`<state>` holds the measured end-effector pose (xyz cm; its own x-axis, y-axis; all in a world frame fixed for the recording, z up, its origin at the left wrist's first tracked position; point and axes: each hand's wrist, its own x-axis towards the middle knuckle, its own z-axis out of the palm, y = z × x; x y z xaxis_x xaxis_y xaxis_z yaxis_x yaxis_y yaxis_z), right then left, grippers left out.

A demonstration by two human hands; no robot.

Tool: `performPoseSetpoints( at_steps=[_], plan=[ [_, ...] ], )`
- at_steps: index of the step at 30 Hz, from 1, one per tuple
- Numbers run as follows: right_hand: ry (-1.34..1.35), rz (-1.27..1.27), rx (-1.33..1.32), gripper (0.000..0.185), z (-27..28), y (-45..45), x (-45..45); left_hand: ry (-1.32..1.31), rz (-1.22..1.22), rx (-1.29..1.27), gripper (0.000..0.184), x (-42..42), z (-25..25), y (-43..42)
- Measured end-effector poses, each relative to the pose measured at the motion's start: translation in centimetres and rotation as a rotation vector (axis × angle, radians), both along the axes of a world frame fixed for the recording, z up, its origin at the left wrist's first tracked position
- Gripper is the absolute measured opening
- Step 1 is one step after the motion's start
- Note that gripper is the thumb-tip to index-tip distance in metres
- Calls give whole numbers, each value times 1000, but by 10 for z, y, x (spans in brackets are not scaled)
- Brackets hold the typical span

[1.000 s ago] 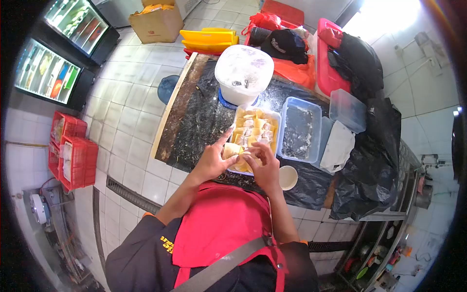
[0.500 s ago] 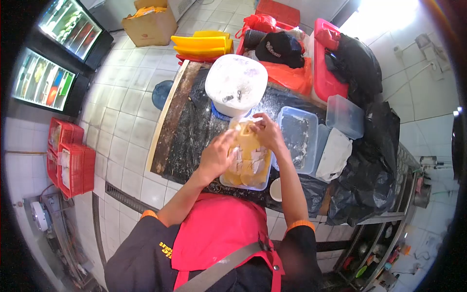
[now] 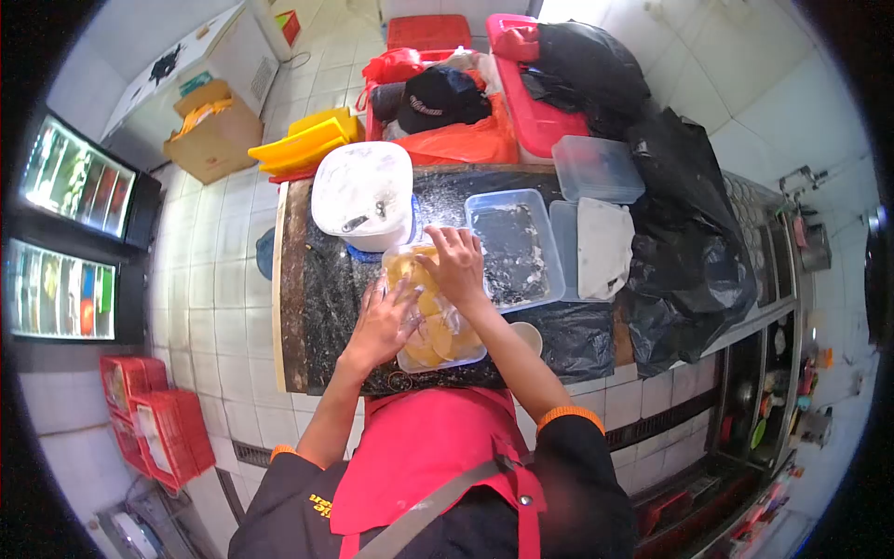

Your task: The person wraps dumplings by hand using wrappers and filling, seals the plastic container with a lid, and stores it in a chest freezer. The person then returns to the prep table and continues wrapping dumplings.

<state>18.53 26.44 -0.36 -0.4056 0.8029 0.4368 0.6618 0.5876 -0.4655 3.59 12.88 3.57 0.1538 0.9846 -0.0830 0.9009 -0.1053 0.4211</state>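
Observation:
A clear plastic container [image 3: 441, 368] stands at the near side of the table, holding yellow flat pieces [image 3: 430, 349] with whitish patches among them. My left hand [image 3: 382, 324] lies over its left side, fingers stretched and spread over the pieces. At the far right part of the container is my right hand [image 3: 456, 267], its fingers extended and apart, touching or just above the pieces. Neither hand visibly holds anything. Just beyond stands a white tub [image 3: 363, 191] with a whitish, powdery lid and a small metal object [image 3: 355, 224] on top.
Right of my hands is a clear tray [image 3: 507, 252] with white residue. A white cloth [image 3: 603, 250], a stacked clear box [image 3: 598, 168] and black plastic sheeting [image 3: 689, 270] lie farther right. A small round white dish [image 3: 528, 337] sits by my right forearm. Red crates [image 3: 172, 433] stand on the floor left.
The view has shifted, so the table sits farther left. My left hand has settled lower onto the pieces. My right hand's fingers, bent at the far end before, are now straighter.

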Motion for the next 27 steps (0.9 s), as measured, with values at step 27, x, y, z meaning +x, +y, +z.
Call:
performPoseSetpoints(
  at_steps=[27],
  plan=[
    [-213, 325, -88, 23, 32, -132, 43, -1454, -106, 187, 47, 150, 273, -42]
  ],
)
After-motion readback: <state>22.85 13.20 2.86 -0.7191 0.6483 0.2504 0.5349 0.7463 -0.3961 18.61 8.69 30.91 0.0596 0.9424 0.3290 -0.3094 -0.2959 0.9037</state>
